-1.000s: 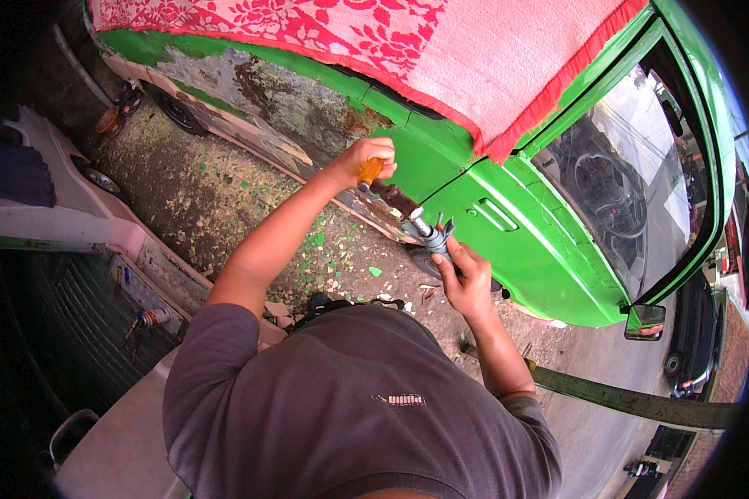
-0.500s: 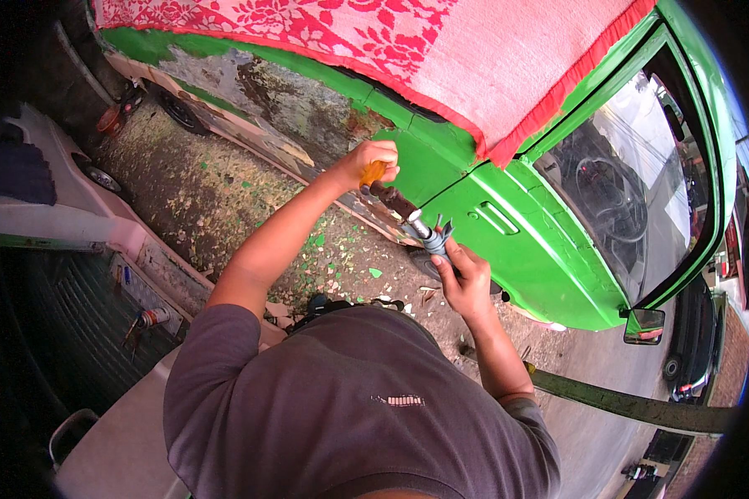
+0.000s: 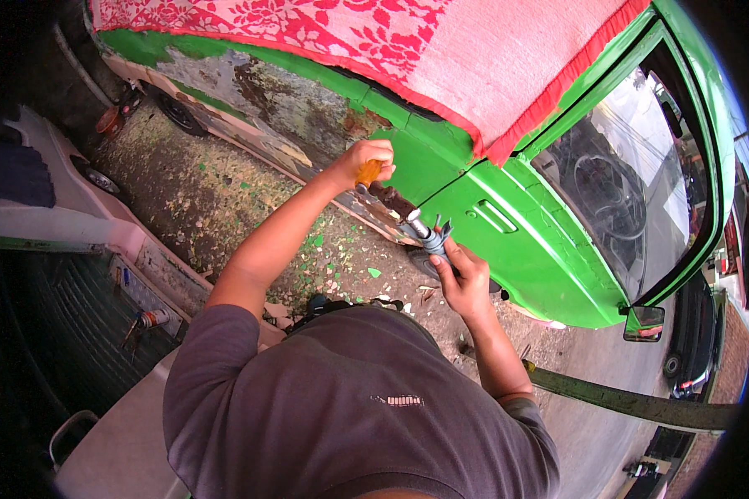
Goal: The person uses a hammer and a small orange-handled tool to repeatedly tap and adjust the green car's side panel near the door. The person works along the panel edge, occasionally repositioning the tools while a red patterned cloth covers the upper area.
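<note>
My left hand (image 3: 368, 156) is closed round the orange handle (image 3: 369, 172) of a tool with a brown, rusty-looking metal part (image 3: 393, 200). Lower and to the right, my right hand (image 3: 466, 279) grips a metal tool (image 3: 419, 224) with a silver rod end and grey strips wrapped round its shaft. The silver end meets the rusty part, or lies just in front of it; I cannot tell whether they touch. Both tools are held beside the green vehicle door (image 3: 508, 249). The blade tip of the orange-handled tool is not clearly visible.
A red-and-pink cloth (image 3: 508, 66) drapes over the green vehicle, whose side panel (image 3: 283, 96) is stripped and patchy. Paint flakes litter the ground (image 3: 225, 200). At left stands a pale truck bed (image 3: 33, 308) holding a can (image 3: 154, 318). A long metal bar (image 3: 624, 402) crosses the lower right.
Both hands keep their grips and nearly the same places. My left hand has shifted very slightly left, and the vehicle and cloth appear a little shifted in view.
</note>
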Motion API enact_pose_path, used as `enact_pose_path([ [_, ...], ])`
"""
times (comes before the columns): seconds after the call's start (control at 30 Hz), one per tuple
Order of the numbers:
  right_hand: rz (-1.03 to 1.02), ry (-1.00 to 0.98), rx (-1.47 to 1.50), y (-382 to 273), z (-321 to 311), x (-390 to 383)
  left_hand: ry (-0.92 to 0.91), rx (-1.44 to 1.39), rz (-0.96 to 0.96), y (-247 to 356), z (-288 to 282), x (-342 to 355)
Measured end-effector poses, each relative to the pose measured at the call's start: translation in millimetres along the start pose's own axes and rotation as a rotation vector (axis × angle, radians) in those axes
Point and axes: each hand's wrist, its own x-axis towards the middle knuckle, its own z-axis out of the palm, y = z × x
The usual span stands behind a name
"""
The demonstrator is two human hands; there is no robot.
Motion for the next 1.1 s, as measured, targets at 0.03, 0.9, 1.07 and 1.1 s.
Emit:
enact_pose_path([
  [0.03,-0.032,0.031,0.006,0.8,1.2,0.7,-0.003,0.016,-0.01,1.1,-0.7,0.3],
  [0.9,-0.26,0.042,-0.161,-4.5,8.7,9.8,0.013,0.037,0.005,5.9,-1.5,7.0],
  [1.07,-0.364,0.091,-0.049,-15.5,6.9,7.5,0.003,0.06,-0.038,16.8,-2.5,8.3],
  [1.1,-0.28,0.041,-0.19,-13.9,8.0,9.0,0.009,0.058,-0.035,16.9,-1.6,9.0],
])
